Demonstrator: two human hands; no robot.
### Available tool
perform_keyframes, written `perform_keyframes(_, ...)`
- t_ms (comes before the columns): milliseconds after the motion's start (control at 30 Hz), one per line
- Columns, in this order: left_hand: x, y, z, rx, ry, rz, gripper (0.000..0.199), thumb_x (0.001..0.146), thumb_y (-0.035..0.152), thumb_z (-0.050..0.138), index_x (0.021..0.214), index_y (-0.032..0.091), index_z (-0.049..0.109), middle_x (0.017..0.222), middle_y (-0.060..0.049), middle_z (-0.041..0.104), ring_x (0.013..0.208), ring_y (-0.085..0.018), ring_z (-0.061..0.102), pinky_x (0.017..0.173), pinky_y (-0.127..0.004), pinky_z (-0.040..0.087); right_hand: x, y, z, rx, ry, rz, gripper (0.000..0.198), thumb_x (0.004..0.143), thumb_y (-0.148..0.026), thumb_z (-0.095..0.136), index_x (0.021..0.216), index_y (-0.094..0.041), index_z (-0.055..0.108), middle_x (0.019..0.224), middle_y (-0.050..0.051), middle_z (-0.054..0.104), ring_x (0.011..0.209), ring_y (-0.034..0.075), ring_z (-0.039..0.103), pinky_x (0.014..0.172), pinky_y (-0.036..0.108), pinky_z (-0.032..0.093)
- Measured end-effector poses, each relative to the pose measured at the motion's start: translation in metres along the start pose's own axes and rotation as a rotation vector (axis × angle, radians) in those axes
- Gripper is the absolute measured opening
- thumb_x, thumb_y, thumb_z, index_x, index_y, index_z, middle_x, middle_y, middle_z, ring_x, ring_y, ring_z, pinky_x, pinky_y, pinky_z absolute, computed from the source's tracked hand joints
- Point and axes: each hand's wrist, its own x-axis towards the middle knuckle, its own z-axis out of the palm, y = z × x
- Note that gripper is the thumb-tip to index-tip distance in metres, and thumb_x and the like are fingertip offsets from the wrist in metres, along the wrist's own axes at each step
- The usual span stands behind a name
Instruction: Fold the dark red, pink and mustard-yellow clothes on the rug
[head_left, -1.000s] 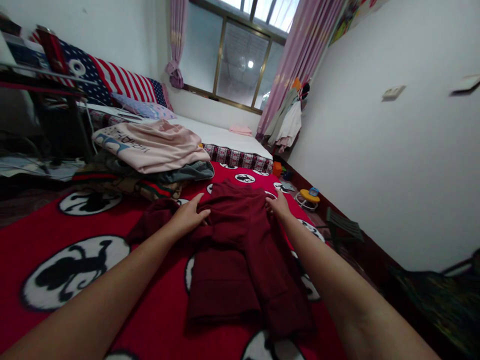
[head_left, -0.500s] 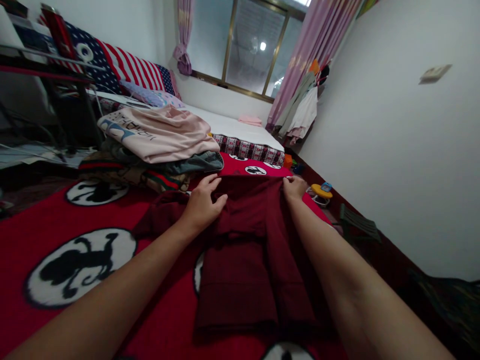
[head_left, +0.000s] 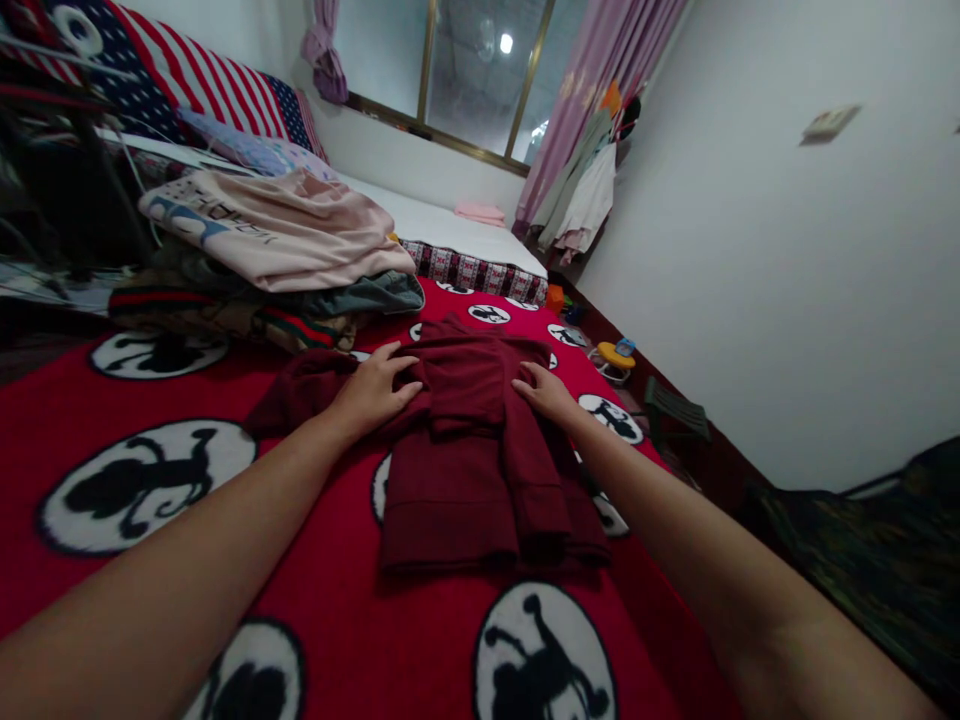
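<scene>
A dark red long-sleeved top (head_left: pixel 457 490) lies on a red blanket (head_left: pixel 352 620) with black-and-white round prints. Its hem is toward me, one sleeve stretches out to the left, and the other runs down over the body on the right. My left hand (head_left: pixel 379 388) rests on the left side of the top, fingers apart, thumb and forefinger spread over the cloth. On the right shoulder area my right hand (head_left: pixel 551 396) touches the fabric with thumb and finger parted. Both hands lie over the cloth near its far half.
A pile of clothes stands at the far left, with a pink shirt (head_left: pixel 292 230) on top of it. Beyond are a bed with a white sheet (head_left: pixel 420 205) and a folded pink cloth (head_left: pixel 480 213). Along the right wall stand a yellow stool (head_left: pixel 615 355) and a dark green folding stool (head_left: pixel 676 408).
The far edge of the top, held up by my right hand before, now lies down on the blanket. My right hand has let go and moved in. The view has shifted.
</scene>
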Motion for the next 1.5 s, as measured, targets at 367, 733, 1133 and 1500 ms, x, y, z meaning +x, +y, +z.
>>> perform_keyframes(367, -0.028, 0.120, 0.003, -0.178, -0.288, 0.648, 0.046, 0.079, 0.004, 0.060, 0.120, 0.026, 0.064, 0.141, -0.008, 0.048, 0.130, -0.024, 0.045, 0.107, -0.038, 0.042, -0.170, -0.033, -0.069, 0.148, -0.089, -0.208, 0.016, 0.076, -0.014, 0.059, 0.090, -0.020, 0.064, 0.092, 0.004, 0.065, 0.089, 0.019, 0.061, 0.083, 0.033, 0.047)
perform_keyframes(733, -0.034, 0.140, -0.012, -0.256, -0.363, 0.642, 0.010, 0.084, 0.014, 0.065, 0.090, 0.020, 0.070, 0.098, -0.002, 0.068, 0.096, -0.017, 0.059, 0.086, -0.024, 0.045, -0.213, -0.018, -0.079, -0.133, -0.090, -0.298, 0.021, 0.068, -0.002, 0.052, 0.080, -0.020, 0.055, 0.082, 0.003, 0.061, 0.082, 0.019, 0.055, 0.076, 0.032, 0.042)
perform_keyframes(1133, -0.036, 0.136, -0.020, -0.252, -0.820, 0.480, 0.012, 0.077, 0.020, 0.072, 0.087, 0.022, 0.078, 0.090, -0.002, 0.072, 0.078, -0.013, 0.065, 0.073, -0.018, 0.045, -0.133, -0.069, -0.089, 0.130, 0.084, -0.295, 0.025, 0.084, -0.019, 0.054, 0.104, -0.020, 0.069, 0.106, 0.005, 0.072, 0.099, 0.018, 0.066, 0.091, 0.030, 0.047)
perform_keyframes(1500, -0.013, 0.108, -0.059, -0.261, -0.811, 0.125, 0.019, 0.079, 0.028, 0.065, 0.092, 0.018, 0.075, 0.082, -0.003, 0.073, 0.071, -0.016, 0.065, 0.062, -0.020, 0.042, -0.033, -0.068, 0.039, -0.236, -0.133, 0.043, 0.060, 0.095, -0.056, 0.037, 0.149, -0.030, 0.034, 0.161, 0.006, 0.017, 0.148, 0.028, 0.013, 0.115, 0.059, 0.016)
